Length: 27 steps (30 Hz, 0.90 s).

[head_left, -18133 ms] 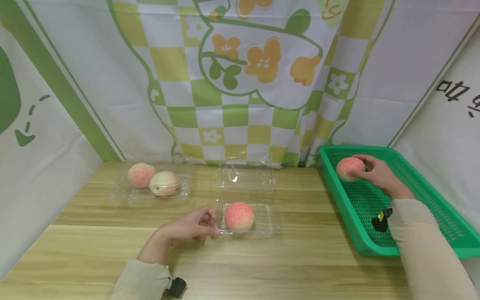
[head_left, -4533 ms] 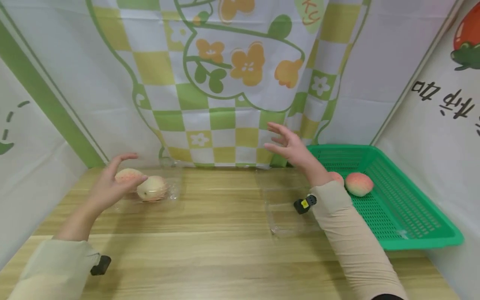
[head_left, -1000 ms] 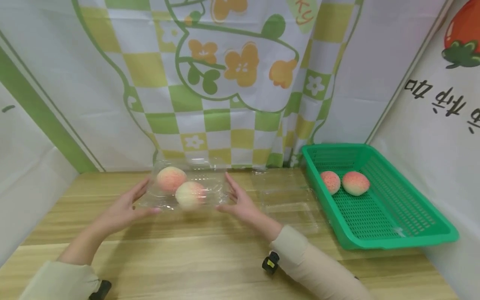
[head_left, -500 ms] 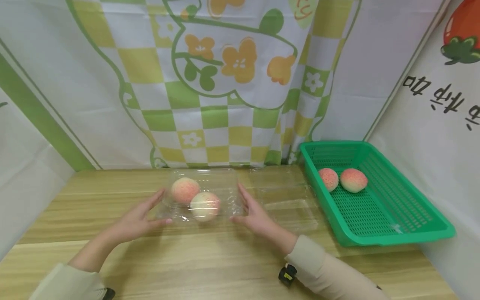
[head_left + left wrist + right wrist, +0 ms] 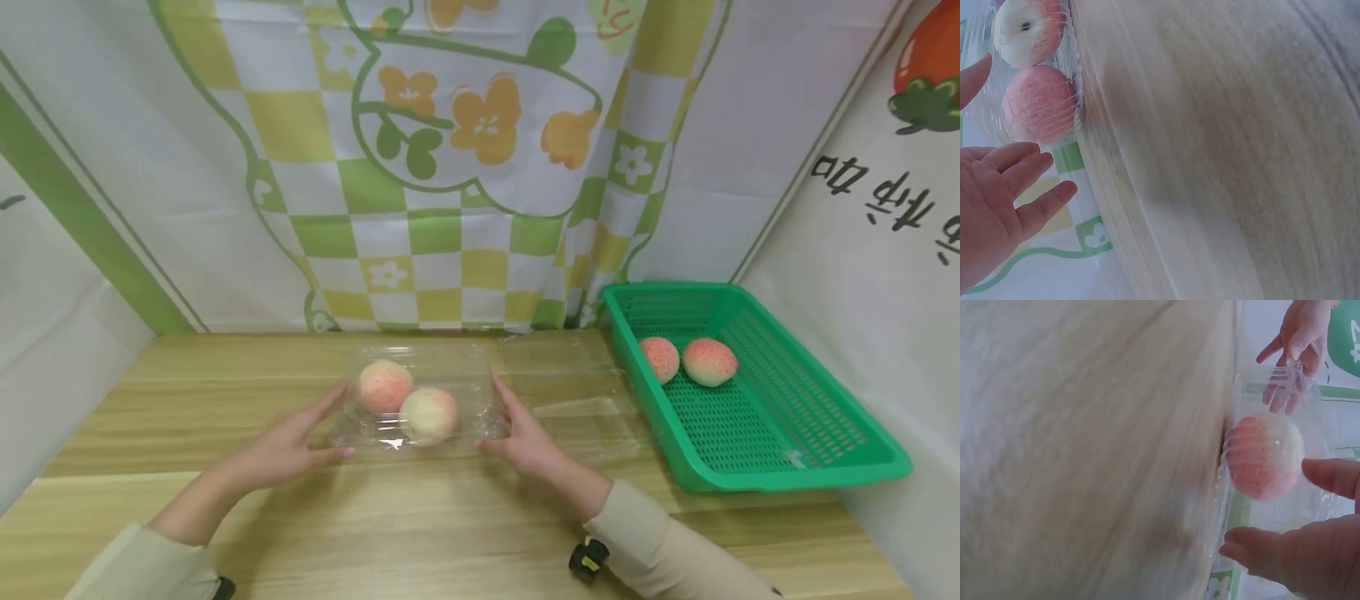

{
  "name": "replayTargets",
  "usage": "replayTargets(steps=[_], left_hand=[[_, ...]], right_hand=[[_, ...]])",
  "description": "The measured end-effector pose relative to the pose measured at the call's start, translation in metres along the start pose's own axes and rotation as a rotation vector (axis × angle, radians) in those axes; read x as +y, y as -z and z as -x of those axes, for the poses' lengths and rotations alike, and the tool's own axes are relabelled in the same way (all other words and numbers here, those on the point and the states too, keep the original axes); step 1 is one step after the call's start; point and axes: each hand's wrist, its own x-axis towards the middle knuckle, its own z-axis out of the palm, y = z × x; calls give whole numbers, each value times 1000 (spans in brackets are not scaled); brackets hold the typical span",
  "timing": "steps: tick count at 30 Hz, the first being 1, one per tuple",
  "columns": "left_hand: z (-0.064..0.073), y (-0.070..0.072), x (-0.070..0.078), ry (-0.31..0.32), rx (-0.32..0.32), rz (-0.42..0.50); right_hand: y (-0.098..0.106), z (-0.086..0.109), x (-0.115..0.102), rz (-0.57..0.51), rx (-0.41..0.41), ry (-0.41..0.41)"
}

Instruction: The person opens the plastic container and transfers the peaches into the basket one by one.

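Even, diffuse light fills the head view. A soft shadow lies below the left hand (image 5: 288,450), toward the near edge of the pale wood-grain tabletop (image 5: 420,533). White glare dots the near side of the clear plastic box (image 5: 435,373). Both wrist views look dimmer and hazy, the wood grain blurred.
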Motion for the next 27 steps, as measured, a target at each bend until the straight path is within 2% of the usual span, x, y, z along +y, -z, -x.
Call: replayTargets(steps=[5, 9, 17, 21, 27], left_hand=[[0, -2, 1, -27, -1, 15], [0, -2, -1, -33, 0, 26], [1, 4, -5, 4, -28, 72], [1, 6, -8, 34, -63, 121], [1, 7, -11, 49, -119, 194]], right_hand=[[-2, 3, -1, 30, 33, 3], [-5, 5, -3, 107, 71, 50], [-13, 3, -23, 459, 95, 334], [-20, -8, -39, 587, 47, 417], [-33, -26, -60, 756, -91, 472]])
